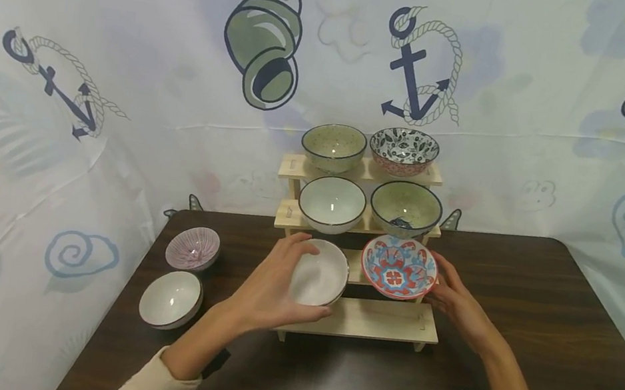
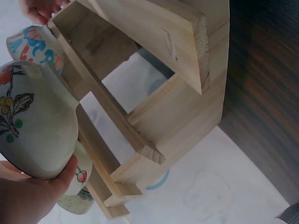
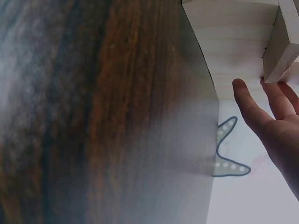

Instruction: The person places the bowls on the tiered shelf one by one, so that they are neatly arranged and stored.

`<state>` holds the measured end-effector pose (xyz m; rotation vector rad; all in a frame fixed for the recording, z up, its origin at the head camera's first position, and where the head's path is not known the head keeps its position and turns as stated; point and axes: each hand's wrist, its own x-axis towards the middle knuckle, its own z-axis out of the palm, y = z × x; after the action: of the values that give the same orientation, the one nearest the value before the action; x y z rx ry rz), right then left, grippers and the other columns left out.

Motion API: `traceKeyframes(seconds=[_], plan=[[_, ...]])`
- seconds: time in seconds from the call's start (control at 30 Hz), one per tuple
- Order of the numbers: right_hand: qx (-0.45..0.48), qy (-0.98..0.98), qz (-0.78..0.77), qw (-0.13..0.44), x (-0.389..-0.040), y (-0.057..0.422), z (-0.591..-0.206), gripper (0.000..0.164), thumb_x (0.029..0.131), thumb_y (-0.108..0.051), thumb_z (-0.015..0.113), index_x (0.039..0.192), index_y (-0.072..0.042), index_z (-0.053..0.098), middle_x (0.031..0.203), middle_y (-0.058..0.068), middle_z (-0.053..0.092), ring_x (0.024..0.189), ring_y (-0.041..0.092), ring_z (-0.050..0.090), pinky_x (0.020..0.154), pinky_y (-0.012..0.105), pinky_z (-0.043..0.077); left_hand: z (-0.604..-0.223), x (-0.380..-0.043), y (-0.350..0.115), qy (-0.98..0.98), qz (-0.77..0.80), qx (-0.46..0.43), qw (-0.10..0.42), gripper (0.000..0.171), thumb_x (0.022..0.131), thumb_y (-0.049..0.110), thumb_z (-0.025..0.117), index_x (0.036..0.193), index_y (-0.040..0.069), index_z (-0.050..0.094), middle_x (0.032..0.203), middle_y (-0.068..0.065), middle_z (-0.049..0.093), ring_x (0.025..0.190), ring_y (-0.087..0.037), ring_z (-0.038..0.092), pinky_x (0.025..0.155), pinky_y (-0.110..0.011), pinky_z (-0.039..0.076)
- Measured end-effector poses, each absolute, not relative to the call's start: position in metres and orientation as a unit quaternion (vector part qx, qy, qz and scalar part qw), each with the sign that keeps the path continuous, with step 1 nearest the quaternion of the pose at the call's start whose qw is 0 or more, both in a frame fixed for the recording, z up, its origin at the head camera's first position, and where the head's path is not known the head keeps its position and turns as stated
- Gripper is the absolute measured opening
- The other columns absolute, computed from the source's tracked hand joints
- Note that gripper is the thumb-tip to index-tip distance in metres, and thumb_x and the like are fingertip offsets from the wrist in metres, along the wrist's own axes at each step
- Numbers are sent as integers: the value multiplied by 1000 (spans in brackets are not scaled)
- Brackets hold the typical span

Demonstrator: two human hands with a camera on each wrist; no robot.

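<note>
My left hand point(image 1: 269, 288) grips a white bowl point(image 1: 321, 277) by its rim, thumb at the near side and fingers at the far side. The left wrist view shows painted fruit and leaves on this bowl's outside point(image 2: 44, 126); it is tilted beside the tiered wooden stand point(image 1: 372, 322). A red and blue patterned bowl point(image 1: 398, 268) sits at the right of the stand's second-lowest tier. Right beside it is my right hand point(image 1: 459, 306). In the right wrist view, the right fingers point(image 3: 250, 105) are extended, with tips at the stand's wooden end.
Higher tiers carry a white bowl point(image 1: 332, 203), a green bowl point(image 1: 405, 209), a speckled bowl point(image 1: 333, 145) and a black-leaf patterned bowl point(image 1: 404, 148). On the dark table point(image 1: 521, 300), a pink-striped bowl point(image 1: 192, 248) and another white bowl point(image 1: 171, 299) stand at left. A printed cloth point(image 1: 345, 58) hangs behind.
</note>
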<state>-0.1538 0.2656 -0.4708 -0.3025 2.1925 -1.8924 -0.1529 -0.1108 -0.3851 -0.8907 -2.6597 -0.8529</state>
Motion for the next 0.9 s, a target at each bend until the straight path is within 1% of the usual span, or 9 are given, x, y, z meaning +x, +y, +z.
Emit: traceKeyframes(seconds=[0.17,0.3,0.4,0.6,0.73,0.9], plan=[[-107,744,-649,116,-155,266,-473,68,112,-35,41,167,-25,2,169,20,21,128,-9,49,104,21,43,-387,-157,-106,-904,-286,-296,112,84,66,57,91,130,18,53,152,-11,47,139,-25,47,107,-47,51],[-115,738,-654,116,-155,267,-473,67,113,-34,40,167,-24,2,169,21,19,128,-7,52,104,20,46,-389,-160,-102,-907,-285,-288,117,82,67,59,89,126,16,55,151,-12,48,139,-26,47,110,-48,50],[-121,735,-658,115,-155,266,-471,67,113,-33,40,168,-23,2,169,22,20,128,-7,52,103,21,47,-391,-162,-98,-908,-288,-280,122,80,67,60,89,123,13,56,150,-10,49,138,-27,48,109,-48,50],[-120,735,-658,116,-156,266,-472,67,113,-32,40,167,-23,2,168,22,22,127,-7,53,102,20,46,-393,-165,-92,-908,-295,-271,125,78,68,57,89,122,11,56,143,-6,52,129,-24,50,99,-45,54],[-118,736,-656,116,-156,266,-473,68,113,-32,40,167,-22,2,169,22,21,126,-6,54,102,19,46,-394,-168,-88,-911,-292,-261,126,77,68,56,89,122,13,56,137,-3,54,124,-22,52,93,-44,54],[-112,736,-658,114,-156,266,-473,68,113,-32,41,167,-22,2,168,22,22,127,-9,51,102,19,45,-392,-170,-83,-917,-284,-253,123,77,68,59,89,122,14,55,131,-1,54,118,-21,54,88,-42,54]])
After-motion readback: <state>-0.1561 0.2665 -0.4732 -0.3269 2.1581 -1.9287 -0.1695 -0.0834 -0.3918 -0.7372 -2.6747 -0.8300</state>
